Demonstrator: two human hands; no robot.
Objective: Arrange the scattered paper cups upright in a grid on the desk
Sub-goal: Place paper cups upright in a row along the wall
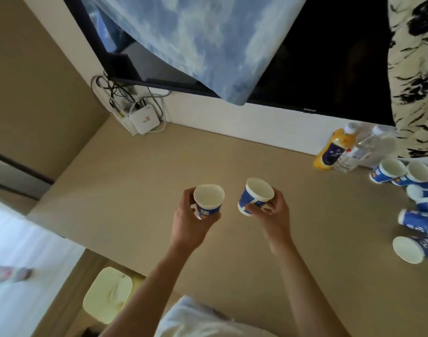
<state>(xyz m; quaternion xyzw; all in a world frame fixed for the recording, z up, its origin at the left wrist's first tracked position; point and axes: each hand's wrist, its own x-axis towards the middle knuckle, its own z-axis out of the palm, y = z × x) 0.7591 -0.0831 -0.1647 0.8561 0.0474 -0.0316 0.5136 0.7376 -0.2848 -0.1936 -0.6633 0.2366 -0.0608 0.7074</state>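
Filling the middle of the frame, the tan surface (159,166) runs from the lower centre up to a white wall strip. Across the top hangs a dark screen (329,57), partly covered by a blue-and-white mottled cloth (195,32) that drapes down from the top centre. A cream fabric with a black floral print (415,69) falls along the right edge. White bedding (18,239) takes the lower left corner, and a pale yellow square object (108,293) sits low, left of the surface's near edge. Two bare forearms reach up from the bottom centre.

At the right edge a cluster of scattered cups (417,222), blue outside and white inside, lies on the surface. Most are on their sides, touching or just beside one another, and two at the top of the cluster show their open mouths. Just left of those two, by the wall, an orange bottle (332,152) and a clear bottle (354,154) stand side by side. At the upper left corner of the surface a white router box (144,120) leans at the wall, with a tangle of cables above it.

In the centre, the left hand (188,224) wraps fingers and thumb round the lower wall of the left cup (208,199), mouth up. Near it but apart, the right hand (276,215) pinches the right cup (255,194) low on its side, and this cup leans. Whether either cup touches the surface cannot be told.
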